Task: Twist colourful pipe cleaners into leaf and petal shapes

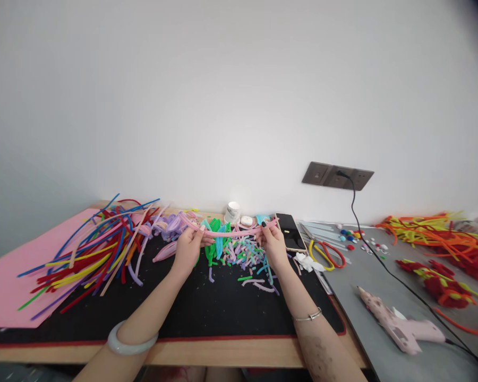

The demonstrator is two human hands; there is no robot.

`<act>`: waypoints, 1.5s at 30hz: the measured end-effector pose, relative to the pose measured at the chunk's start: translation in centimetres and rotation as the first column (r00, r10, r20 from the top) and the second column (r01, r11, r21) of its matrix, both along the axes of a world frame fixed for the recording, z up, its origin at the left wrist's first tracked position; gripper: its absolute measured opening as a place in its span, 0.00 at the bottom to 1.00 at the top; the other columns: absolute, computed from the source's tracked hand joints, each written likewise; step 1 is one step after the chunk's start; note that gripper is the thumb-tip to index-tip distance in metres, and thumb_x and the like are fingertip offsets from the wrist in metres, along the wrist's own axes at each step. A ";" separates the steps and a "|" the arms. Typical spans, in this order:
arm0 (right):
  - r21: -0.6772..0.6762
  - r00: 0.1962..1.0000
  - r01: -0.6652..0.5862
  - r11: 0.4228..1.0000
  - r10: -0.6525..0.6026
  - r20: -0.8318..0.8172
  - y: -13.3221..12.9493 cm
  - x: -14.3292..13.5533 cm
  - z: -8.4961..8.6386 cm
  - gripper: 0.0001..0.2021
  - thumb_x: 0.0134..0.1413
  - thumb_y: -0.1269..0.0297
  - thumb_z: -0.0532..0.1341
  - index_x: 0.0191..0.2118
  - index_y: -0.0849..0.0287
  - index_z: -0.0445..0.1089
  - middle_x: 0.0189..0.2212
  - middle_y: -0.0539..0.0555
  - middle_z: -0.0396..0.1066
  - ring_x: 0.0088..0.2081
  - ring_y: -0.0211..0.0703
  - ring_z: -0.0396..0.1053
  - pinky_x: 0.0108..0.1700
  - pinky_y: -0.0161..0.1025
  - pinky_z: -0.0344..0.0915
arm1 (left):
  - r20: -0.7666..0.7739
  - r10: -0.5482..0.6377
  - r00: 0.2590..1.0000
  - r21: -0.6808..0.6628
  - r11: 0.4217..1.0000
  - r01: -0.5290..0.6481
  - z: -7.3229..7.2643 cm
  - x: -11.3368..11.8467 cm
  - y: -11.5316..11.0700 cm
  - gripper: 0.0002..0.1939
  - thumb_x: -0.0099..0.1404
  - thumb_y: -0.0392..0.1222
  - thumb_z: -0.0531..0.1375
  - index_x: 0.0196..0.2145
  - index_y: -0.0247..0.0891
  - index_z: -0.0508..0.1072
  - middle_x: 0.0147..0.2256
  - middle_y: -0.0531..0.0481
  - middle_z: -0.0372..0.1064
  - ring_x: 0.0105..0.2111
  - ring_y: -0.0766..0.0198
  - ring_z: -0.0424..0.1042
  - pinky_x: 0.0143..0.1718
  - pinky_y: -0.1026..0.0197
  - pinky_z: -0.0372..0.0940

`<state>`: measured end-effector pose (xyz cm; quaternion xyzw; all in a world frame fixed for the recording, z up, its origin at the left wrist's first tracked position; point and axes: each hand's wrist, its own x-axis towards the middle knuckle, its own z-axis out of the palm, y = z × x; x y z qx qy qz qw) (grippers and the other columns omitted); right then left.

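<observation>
Pink pipe cleaners (233,233) stretch sideways above the black mat (151,313), sagging slightly in the middle. Near one end, my left hand (191,244) pinches them between thumb and fingers. The other end is gripped by my right hand (270,241), its dark-nailed thumb on top. Just behind and below the strands lie green and light-blue bent pieces (213,249) and a heap of short cut pastel pieces (245,252). Pink and purple looped pieces (169,228) sit left of my left hand.
Long colourful pipe cleaners (103,244) spread over pink sheets (8,286) at left. A white cup (233,212) and phone (290,232) stand and lie behind. Scissors (326,254), a corded pink glue gun (400,323) and red-orange pipe cleaners (442,239) are at right.
</observation>
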<state>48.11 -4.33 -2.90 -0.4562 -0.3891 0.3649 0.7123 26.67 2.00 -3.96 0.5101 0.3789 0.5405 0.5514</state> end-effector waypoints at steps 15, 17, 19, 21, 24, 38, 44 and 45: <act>0.004 0.989 0.077 0.997 -0.077 0.125 -0.1 0.1 -0.1 0.15 0.49 0.52 0.62 0.34 0.61 0.67 0.17 0.46 0.65 0.15 0.32 0.56 0.18 0.32 0.50 | 0.047 0.004 0.999 -0.026 1.000 -0.003 0.6 0.0 -0.1 0.12 0.57 0.49 0.60 0.32 0.38 0.66 0.22 0.49 0.73 0.23 0.58 0.75 0.30 0.56 0.70; 0.012 0.989 0.077 0.997 -0.077 0.124 0.0 0.1 0.0 0.16 0.49 0.53 0.62 0.35 0.62 0.68 0.17 0.46 0.64 0.15 0.31 0.55 0.18 0.32 0.50 | 0.040 0.001 0.999 -0.026 1.000 0.000 0.5 0.0 0.0 0.13 0.57 0.50 0.60 0.31 0.38 0.66 0.23 0.48 0.73 0.24 0.58 0.75 0.30 0.56 0.70; 0.016 0.989 0.075 0.997 -0.076 0.126 0.0 0.2 -0.1 0.16 0.50 0.53 0.61 0.35 0.62 0.68 0.17 0.46 0.64 0.15 0.31 0.55 0.18 0.31 0.50 | 0.040 0.002 0.999 -0.027 1.000 -0.001 0.5 -0.1 0.0 0.13 0.57 0.51 0.60 0.29 0.39 0.65 0.23 0.48 0.73 0.24 0.58 0.75 0.30 0.56 0.70; 0.022 0.988 0.072 0.997 -0.075 0.132 0.1 0.3 -0.2 0.15 0.50 0.53 0.61 0.35 0.62 0.68 0.16 0.45 0.64 0.15 0.31 0.55 0.18 0.31 0.49 | 0.045 0.004 0.999 -0.025 1.000 -0.003 0.6 -0.1 0.0 0.14 0.57 0.52 0.60 0.29 0.38 0.66 0.23 0.48 0.73 0.24 0.58 0.75 0.30 0.56 0.70; 0.038 0.987 0.070 0.997 -0.075 0.141 0.2 0.5 -0.3 0.15 0.50 0.53 0.61 0.35 0.62 0.68 0.16 0.45 0.63 0.15 0.31 0.54 0.18 0.31 0.49 | 0.045 0.004 0.999 -0.018 1.000 -0.003 0.6 -0.2 0.0 0.15 0.56 0.53 0.60 0.30 0.38 0.66 0.23 0.48 0.73 0.24 0.58 0.75 0.30 0.56 0.70; -0.008 0.997 -0.018 1.000 0.019 0.073 -0.2 0.5 0.5 0.15 0.47 0.51 0.63 0.32 0.58 0.65 0.17 0.45 0.63 0.15 0.31 0.53 0.19 0.33 0.51 | 0.045 0.051 0.998 -0.043 0.998 -0.049 0.9 -0.5 0.2 0.10 0.60 0.46 0.58 0.34 0.36 0.67 0.24 0.49 0.72 0.24 0.60 0.73 0.32 0.56 0.70; -0.029 0.994 -0.085 0.996 0.087 0.068 -0.4 0.0 0.7 0.14 0.44 0.59 0.66 0.36 0.59 0.65 0.16 0.42 0.62 0.15 0.30 0.53 0.19 0.31 0.50 | 0.012 0.019 1.000 -0.031 0.999 -0.019 1.0 -0.5 -0.1 0.11 0.60 0.48 0.59 0.31 0.38 0.66 0.23 0.49 0.72 0.24 0.60 0.74 0.32 0.56 0.70; -0.038 0.990 -0.117 0.992 0.119 0.077 -0.5 -0.2 0.6 0.15 0.42 0.61 0.67 0.35 0.59 0.64 0.16 0.42 0.62 0.15 0.30 0.53 0.19 0.30 0.51 | 0.006 0.011 1.000 -0.024 1.000 -0.011 1.0 -0.4 -0.2 0.11 0.60 0.49 0.59 0.31 0.38 0.65 0.23 0.50 0.72 0.24 0.60 0.74 0.32 0.56 0.69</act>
